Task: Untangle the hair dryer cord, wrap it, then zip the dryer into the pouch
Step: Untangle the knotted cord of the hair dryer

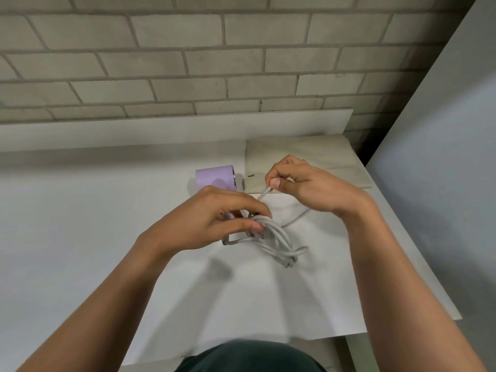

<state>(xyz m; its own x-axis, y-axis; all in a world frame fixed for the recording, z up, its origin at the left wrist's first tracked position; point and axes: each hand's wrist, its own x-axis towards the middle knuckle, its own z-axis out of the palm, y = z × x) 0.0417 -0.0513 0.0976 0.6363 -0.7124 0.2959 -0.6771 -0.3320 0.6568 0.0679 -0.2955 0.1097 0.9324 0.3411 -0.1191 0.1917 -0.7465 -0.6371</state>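
Tabletop (80,224): left hand (214,213), fingers pinching the looped grey cord (276,237); right hand (303,181), fingers pinching one strand. Lilac hair dryer (214,176) partly hidden behind the left hand; beige pouch (308,154) beside it.

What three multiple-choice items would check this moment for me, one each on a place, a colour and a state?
1. Where does the pouch lie?
A. On the person's lap
B. Under the left forearm
C. On the table, right of the dryer

2. What colour is the dryer's body?
A. Black
B. Lilac
C. Red

3. What is the right hand doing?
A. Pinching a strand of the cord
B. Lying flat on the table
C. Pulling the pouch's zip

Answers:
1 C: the beige pouch lies flat near the table's far right corner, beside the dryer.
2 B: the barrel is pale purple.
3 A: thumb and fingers close on a grey strand rising from the bundle that the left hand grips.
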